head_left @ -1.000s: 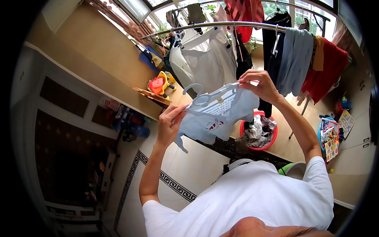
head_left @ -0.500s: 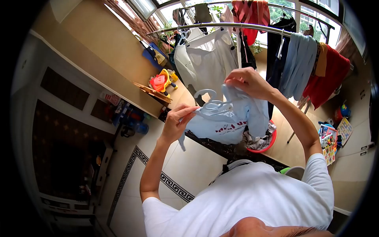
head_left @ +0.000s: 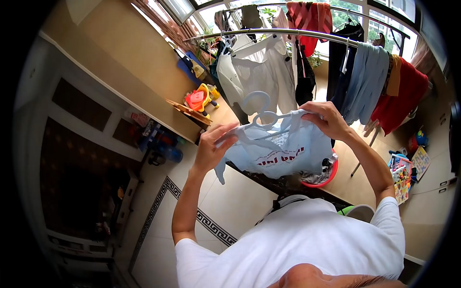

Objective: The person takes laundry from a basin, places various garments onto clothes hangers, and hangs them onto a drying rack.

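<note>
A light blue shirt with red lettering hangs spread between my hands. Inside its neckline is a pale blue plastic hanger, its hook rising above the collar. My left hand is closed on the shirt's shoulder at one end of the hanger. At the opposite shoulder, my right hand pinches the fabric around the hanger's other arm. Both hanger ends are hidden by cloth and fingers.
Ahead, a metal drying rail carries white trousers, blue clothing and a red garment. Below the shirt stands a red basin holding laundry. A yellow-and-red child's chair is at the left.
My right hand has moved down and rightward, drawing the shirt's second shoulder over the hanger. The shirt front is now spread flatter, with more lettering visible.
</note>
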A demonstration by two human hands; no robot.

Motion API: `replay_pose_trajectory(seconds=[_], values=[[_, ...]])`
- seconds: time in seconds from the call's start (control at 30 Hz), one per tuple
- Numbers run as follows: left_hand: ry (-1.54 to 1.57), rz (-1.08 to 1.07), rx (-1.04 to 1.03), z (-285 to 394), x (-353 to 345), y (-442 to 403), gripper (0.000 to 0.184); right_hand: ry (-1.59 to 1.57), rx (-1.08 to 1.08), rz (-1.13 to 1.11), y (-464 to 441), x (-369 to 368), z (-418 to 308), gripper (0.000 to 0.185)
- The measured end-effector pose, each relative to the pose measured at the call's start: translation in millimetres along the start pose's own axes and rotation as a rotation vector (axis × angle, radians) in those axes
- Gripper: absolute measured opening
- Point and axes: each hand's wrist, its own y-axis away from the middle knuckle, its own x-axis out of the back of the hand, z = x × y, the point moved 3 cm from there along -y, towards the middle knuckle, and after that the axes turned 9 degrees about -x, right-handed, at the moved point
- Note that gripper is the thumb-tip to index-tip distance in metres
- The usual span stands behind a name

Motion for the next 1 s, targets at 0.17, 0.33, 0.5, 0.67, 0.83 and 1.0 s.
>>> replay_pose_trajectory(seconds=[0.17, 0.33, 0.5, 0.67, 0.83, 1.0], values=[[0.007, -0.017, 0.200, -8, 23, 6, 0.040, -0.063, -0.002, 0.100, 8, 16, -1, 0.014], [0.063, 0.036, 0.285, -37, 47, 25, 0.020, -0.035, 0.022, 0.153, 13, 25, 7, 0.014], [0.163, 0.162, 0.172, -37, 69, 26, 0.013, -0.129, -0.068, 0.134, 18, 33, 25, 0.015], [0.228, 0.087, 0.170, -20, 65, 7, 0.026, -0.201, -0.063, 0.154, 19, 27, 29, 0.015], [0.135, -0.237, 0.073, -5, 38, -26, 0.032, -0.118, -0.055, 0.094, 9, 18, 19, 0.014], [0.120, -0.389, 0.213, -23, 10, -33, 0.023, -0.040, -0.008, 0.092, 2, 22, 17, 0.015]])
